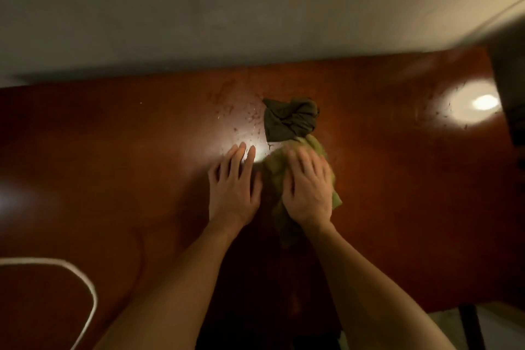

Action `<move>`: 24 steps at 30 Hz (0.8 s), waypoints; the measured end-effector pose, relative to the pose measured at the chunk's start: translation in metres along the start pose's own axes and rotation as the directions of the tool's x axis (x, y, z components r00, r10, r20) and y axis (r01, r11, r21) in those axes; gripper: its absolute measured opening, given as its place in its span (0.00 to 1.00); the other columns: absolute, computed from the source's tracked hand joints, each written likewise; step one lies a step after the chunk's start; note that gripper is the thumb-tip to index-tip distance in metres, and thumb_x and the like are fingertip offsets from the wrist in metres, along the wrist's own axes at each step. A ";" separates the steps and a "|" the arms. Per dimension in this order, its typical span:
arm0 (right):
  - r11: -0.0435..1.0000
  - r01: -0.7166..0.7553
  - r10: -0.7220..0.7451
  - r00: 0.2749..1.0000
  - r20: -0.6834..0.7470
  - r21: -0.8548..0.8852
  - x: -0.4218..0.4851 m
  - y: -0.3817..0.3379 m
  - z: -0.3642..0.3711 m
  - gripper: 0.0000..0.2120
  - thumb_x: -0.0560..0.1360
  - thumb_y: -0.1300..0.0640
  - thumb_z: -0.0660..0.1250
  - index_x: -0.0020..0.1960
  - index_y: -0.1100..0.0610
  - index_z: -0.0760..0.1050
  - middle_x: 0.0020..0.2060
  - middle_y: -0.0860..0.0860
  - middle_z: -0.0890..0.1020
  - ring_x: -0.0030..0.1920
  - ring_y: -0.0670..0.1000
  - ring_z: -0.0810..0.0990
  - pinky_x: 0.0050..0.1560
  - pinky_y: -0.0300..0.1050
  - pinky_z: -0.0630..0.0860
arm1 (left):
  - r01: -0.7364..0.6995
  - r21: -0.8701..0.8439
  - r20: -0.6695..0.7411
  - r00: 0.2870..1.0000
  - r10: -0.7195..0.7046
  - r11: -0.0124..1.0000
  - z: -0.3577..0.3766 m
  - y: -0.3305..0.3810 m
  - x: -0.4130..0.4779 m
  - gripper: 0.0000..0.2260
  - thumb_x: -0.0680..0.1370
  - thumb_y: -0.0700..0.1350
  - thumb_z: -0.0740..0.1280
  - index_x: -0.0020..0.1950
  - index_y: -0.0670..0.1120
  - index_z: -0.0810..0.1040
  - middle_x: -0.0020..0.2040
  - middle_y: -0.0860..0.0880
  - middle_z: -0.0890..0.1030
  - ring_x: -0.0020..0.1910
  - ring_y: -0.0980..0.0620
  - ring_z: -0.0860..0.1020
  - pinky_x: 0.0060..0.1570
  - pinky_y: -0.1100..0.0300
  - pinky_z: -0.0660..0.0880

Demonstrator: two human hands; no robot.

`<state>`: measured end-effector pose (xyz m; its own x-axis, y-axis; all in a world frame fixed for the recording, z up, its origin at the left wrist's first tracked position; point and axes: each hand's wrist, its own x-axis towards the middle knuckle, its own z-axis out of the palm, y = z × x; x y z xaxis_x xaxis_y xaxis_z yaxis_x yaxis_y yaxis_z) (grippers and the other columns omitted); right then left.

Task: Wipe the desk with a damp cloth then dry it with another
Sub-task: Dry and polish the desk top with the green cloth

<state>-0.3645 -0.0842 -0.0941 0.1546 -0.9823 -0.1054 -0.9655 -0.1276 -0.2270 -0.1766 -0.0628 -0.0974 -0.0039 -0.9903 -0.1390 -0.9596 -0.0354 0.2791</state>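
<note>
A glossy reddish-brown desk (113, 167) fills the view. A light green cloth (277, 167) lies crumpled at its middle, and my right hand (308, 187) presses flat on top of it, fingers spread and blurred. Just beyond it sits a dark olive cloth (288, 119), bunched up and untouched. My left hand (234, 182) rests flat on the bare desk right beside the green cloth, fingers straight. Water droplets and smears (244, 116) speckle the surface left of the dark cloth.
A white cable (82, 275) loops across the desk's near left corner. A grey wall (199, 8) runs along the far edge. A dark object (511, 99) stands at the right edge, by a bright lamp reflection (483, 102). The desk's near right corner ends over pale floor.
</note>
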 end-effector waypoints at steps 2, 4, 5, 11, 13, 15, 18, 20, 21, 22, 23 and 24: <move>1.000 -0.014 0.013 0.999 -0.036 -0.028 0.005 -0.003 -0.001 0.27 0.84 0.48 0.56 0.82 0.52 0.63 0.80 0.53 0.66 0.82 0.60 0.59 0.82 0.63 0.52 | 0.002 0.014 -0.018 1.000 -0.002 1.000 0.001 0.001 0.001 0.27 0.86 0.56 0.56 0.84 0.49 0.60 0.83 0.45 0.62 0.83 0.47 0.59 0.76 0.45 0.59; 0.952 0.296 -0.291 0.954 0.078 -0.071 0.008 -0.002 -0.002 0.28 0.83 0.47 0.57 0.82 0.53 0.64 0.80 0.53 0.66 0.82 0.61 0.59 0.81 0.65 0.53 | -0.014 0.024 0.012 1.000 0.014 1.000 0.002 0.000 0.002 0.28 0.85 0.56 0.56 0.84 0.48 0.60 0.83 0.45 0.61 0.83 0.47 0.57 0.77 0.45 0.58; 0.912 0.404 -0.396 0.912 0.110 -0.065 0.009 -0.003 -0.002 0.28 0.83 0.46 0.57 0.82 0.52 0.64 0.81 0.53 0.65 0.82 0.60 0.59 0.82 0.64 0.53 | -0.016 0.030 0.011 1.000 0.016 0.999 0.003 0.000 0.000 0.29 0.85 0.55 0.57 0.85 0.47 0.60 0.83 0.45 0.61 0.83 0.47 0.57 0.77 0.45 0.57; 0.997 0.078 -0.078 0.997 0.006 -0.026 0.015 -0.002 -0.003 0.27 0.84 0.48 0.57 0.82 0.53 0.64 0.79 0.52 0.67 0.81 0.59 0.60 0.81 0.64 0.54 | 0.005 0.039 -0.020 1.000 -0.005 0.999 0.006 0.001 -0.001 0.28 0.85 0.55 0.57 0.84 0.47 0.61 0.82 0.45 0.63 0.82 0.47 0.59 0.78 0.45 0.59; 0.938 0.346 -0.340 0.935 0.104 -0.039 0.015 0.000 -0.001 0.28 0.84 0.47 0.57 0.83 0.51 0.62 0.81 0.51 0.66 0.82 0.60 0.59 0.82 0.65 0.53 | -0.010 0.058 0.007 1.000 0.009 0.998 0.005 0.000 0.000 0.31 0.82 0.55 0.56 0.84 0.47 0.59 0.83 0.45 0.62 0.83 0.46 0.58 0.78 0.44 0.59; 0.932 0.360 -0.355 0.928 0.111 -0.033 0.018 -0.001 -0.003 0.29 0.84 0.47 0.57 0.83 0.50 0.61 0.81 0.51 0.66 0.82 0.58 0.59 0.82 0.62 0.53 | -0.011 0.044 -0.001 1.000 0.011 0.999 0.004 -0.001 -0.001 0.32 0.81 0.55 0.57 0.84 0.47 0.60 0.83 0.45 0.62 0.83 0.46 0.58 0.78 0.44 0.59; 0.977 0.213 -0.211 0.975 0.071 -0.019 0.023 -0.002 -0.004 0.27 0.84 0.47 0.58 0.82 0.52 0.64 0.79 0.51 0.68 0.81 0.59 0.61 0.81 0.64 0.54 | 0.004 0.004 -0.033 0.999 -0.004 1.000 0.005 0.000 0.001 0.30 0.83 0.55 0.58 0.84 0.47 0.62 0.82 0.45 0.63 0.82 0.47 0.59 0.77 0.45 0.58; 0.908 0.417 -0.405 0.900 0.159 -0.050 0.022 0.001 -0.002 0.29 0.83 0.46 0.58 0.83 0.51 0.62 0.81 0.51 0.64 0.82 0.59 0.59 0.82 0.65 0.53 | -0.008 0.028 0.000 1.000 0.008 1.000 0.004 -0.001 0.001 0.32 0.81 0.55 0.58 0.84 0.47 0.60 0.83 0.46 0.62 0.83 0.48 0.58 0.78 0.46 0.57; 0.874 0.485 -0.469 0.863 0.188 -0.045 0.023 0.003 -0.001 0.30 0.83 0.46 0.57 0.83 0.50 0.60 0.82 0.50 0.63 0.82 0.58 0.58 0.82 0.64 0.52 | -0.021 0.028 0.007 1.000 0.021 0.999 0.004 -0.002 0.000 0.32 0.80 0.54 0.58 0.84 0.48 0.61 0.83 0.46 0.63 0.83 0.48 0.58 0.78 0.46 0.56; 0.869 0.494 -0.479 0.855 0.199 -0.031 0.025 0.002 -0.003 0.29 0.83 0.45 0.57 0.84 0.49 0.60 0.82 0.49 0.62 0.82 0.57 0.58 0.82 0.62 0.52 | -0.025 0.014 -0.002 1.000 0.025 1.000 0.005 -0.003 0.000 0.31 0.80 0.54 0.58 0.84 0.48 0.62 0.82 0.47 0.64 0.82 0.49 0.59 0.78 0.47 0.56; 0.882 0.470 -0.456 0.866 0.204 -0.022 0.026 0.000 -0.005 0.29 0.84 0.45 0.56 0.83 0.48 0.60 0.82 0.49 0.61 0.82 0.56 0.58 0.83 0.61 0.52 | -0.018 -0.020 -0.021 1.000 0.017 1.000 0.005 -0.004 0.000 0.29 0.81 0.53 0.58 0.83 0.48 0.65 0.81 0.48 0.67 0.81 0.49 0.62 0.76 0.49 0.57; 0.890 0.455 -0.440 0.873 0.209 -0.030 0.028 0.000 -0.005 0.29 0.83 0.44 0.56 0.83 0.48 0.60 0.82 0.49 0.62 0.82 0.56 0.59 0.83 0.61 0.51 | 0.002 -0.077 -0.052 0.999 -0.006 0.997 0.004 -0.003 0.002 0.27 0.81 0.52 0.57 0.81 0.49 0.68 0.78 0.48 0.71 0.77 0.48 0.67 0.73 0.50 0.60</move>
<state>-0.3609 -0.1119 -0.0920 0.6035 -0.7733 -0.1944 -0.7950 -0.5649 -0.2212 -0.1744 -0.0643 -0.1022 0.0170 -0.9957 -0.0908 -0.9351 -0.0480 0.3510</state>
